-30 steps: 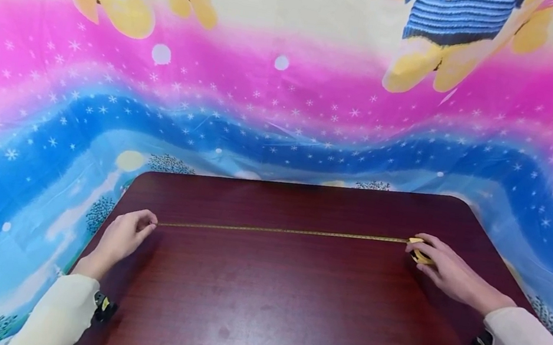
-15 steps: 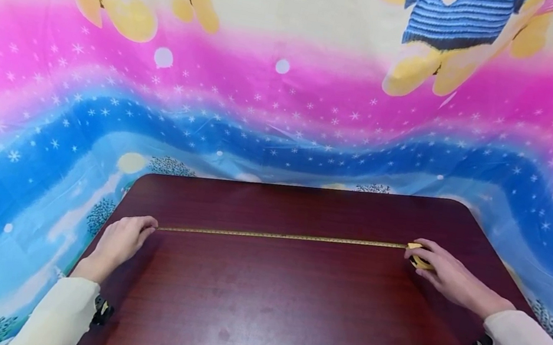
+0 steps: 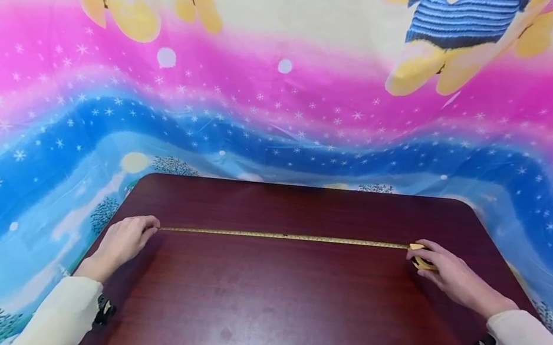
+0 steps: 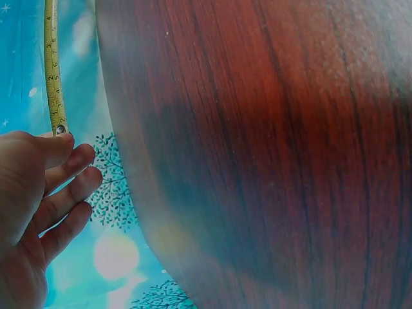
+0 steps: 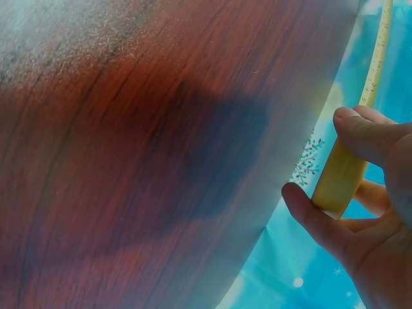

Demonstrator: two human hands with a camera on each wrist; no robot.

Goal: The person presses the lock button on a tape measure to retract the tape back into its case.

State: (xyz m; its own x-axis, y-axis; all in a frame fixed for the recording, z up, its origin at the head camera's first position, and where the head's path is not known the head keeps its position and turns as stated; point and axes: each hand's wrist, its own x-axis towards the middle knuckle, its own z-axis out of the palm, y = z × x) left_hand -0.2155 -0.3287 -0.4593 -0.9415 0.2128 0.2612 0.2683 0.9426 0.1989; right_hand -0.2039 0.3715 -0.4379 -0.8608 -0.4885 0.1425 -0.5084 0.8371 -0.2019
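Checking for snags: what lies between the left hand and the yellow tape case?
Only the extended yellow blade, running from left hand to case, in the head view.

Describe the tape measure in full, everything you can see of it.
The tape measure has a yellow-and-black case, apparently plastic, and a thin yellow blade with dark numbers and graduations. The blade is pulled out, nearly straight, and a metal-looking rivet shows near its end. The left hand pinches that end; the right hand grips the case. It stretches across the table, seemingly raised above it.
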